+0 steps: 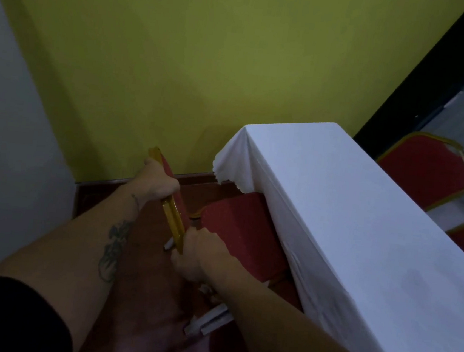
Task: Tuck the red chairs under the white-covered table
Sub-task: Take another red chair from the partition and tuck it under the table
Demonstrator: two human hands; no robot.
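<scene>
Both hands clench the chair's gold-framed backrest (pixel 174 212), left hand (pixel 161 181) at its far end, right hand (pixel 202 254) at its near end, likely for a square push. Just beyond, the red seat (pixel 240 234) already slides under the white-covered table (pixel 362 232).

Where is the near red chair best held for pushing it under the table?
On the gold-framed backrest, from behind, one hand toward each end of its top rail, as the left hand and right hand do now. The rail is narrow enough to wrap, and the red seat already points under the white tablecloth.
</scene>
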